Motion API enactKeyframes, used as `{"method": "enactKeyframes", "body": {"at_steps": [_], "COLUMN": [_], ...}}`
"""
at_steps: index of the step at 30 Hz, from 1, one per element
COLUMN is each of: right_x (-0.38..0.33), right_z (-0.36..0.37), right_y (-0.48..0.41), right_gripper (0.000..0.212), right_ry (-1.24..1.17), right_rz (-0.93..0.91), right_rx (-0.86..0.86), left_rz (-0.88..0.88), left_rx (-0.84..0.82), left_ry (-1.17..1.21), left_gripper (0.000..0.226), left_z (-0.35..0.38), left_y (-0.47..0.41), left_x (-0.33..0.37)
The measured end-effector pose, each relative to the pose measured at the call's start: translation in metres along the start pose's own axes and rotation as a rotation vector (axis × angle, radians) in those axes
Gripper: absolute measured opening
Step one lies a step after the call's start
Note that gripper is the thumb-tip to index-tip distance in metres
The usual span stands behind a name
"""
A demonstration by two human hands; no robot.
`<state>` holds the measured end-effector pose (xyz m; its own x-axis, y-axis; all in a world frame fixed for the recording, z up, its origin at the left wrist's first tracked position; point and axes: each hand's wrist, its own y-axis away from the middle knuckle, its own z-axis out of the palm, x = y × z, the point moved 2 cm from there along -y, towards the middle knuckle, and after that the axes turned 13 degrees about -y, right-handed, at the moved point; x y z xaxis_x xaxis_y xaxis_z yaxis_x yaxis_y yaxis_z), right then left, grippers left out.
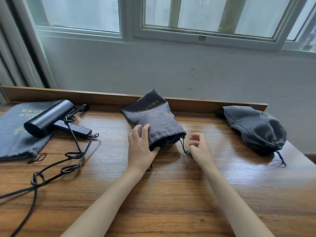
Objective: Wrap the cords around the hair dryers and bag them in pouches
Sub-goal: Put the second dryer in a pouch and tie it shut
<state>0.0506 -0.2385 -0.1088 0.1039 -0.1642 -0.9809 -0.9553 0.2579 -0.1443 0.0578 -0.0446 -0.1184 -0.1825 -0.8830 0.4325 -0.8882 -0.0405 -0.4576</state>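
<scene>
Head view.

Wooden surface (pixel 171 194) with a raised lip along the back edge; wall and window (pixel 205 14) beyond.

Back-centre: grey middle pouch (pixel 153 117), far end propped against the back lip, mouth turned toward the near edge, partly gathered and dark inside. Printed yellow markings on top.

Left hand (pixel 142 147) on the near-left part of that pouch: fingers spread over the fabric, thumb tucked at the mouth edge, cloth clasped between them.

Right hand (pixel 198 147) just right of the mouth, motion-blurred, fingers loosely curled. Black drawstring (pixel 183 146) trailing from the mouth down to the thumb side of this hand; touching or pinched, cannot tell.

Right edge, back corner: second pouch (pixel 254 127), bulging, mouth cinched, its string lying toward the near edge. Well apart from both hands.

Left side: black hair dryer (pixel 47 117) lying on a flat pouch (pixel 12 134), well left of the left hand. Cord (pixel 75 156) unwrapped, running in loose loops from the handle across the surface to the near-left edge.
</scene>
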Motion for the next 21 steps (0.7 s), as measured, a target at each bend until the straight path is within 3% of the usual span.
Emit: {"method": "enactKeyframes", "body": {"at_steps": [3, 5, 7, 10, 14, 18, 21], "right_x": [-0.002, 0.005, 0.012, 0.014, 0.012, 0.007, 0.002], "right_z": [0.009, 0.019, 0.027, 0.030, 0.027, 0.017, 0.016], "right_y": [-0.011, -0.018, -0.022, -0.024, -0.022, -0.012, -0.005], "right_gripper": [0.052, 0.036, 0.015, 0.034, 0.036, 0.029, 0.025], "right_ry": [-0.074, -0.040, -0.026, 0.014, -0.115, -0.287, -0.342], "right_rz": [0.046, 0.009, -0.021, -0.071, -0.042, 0.037, 0.084], "right_rx": [-0.238, -0.244, -0.113, -0.004, -0.103, -0.267, -0.371], "left_rz": [-0.101, -0.100, -0.112, -0.146, -0.153, -0.276, -0.212], "left_rx": [-0.097, -0.093, -0.086, -0.040, 0.017, 0.061, 0.116], "left_ry": [0.122, 0.168, 0.218, 0.297, 0.325, 0.397, 0.313], "left_gripper": [0.092, 0.090, 0.084, 0.071, 0.056, 0.041, 0.022], "left_z": [0.006, 0.005, 0.003, -0.001, -0.001, -0.001, 0.000], "left_y": [-0.003, -0.005, -0.006, -0.005, -0.007, -0.009, -0.011], "left_x": [-0.006, -0.006, -0.004, -0.002, -0.002, -0.005, -0.006]}}
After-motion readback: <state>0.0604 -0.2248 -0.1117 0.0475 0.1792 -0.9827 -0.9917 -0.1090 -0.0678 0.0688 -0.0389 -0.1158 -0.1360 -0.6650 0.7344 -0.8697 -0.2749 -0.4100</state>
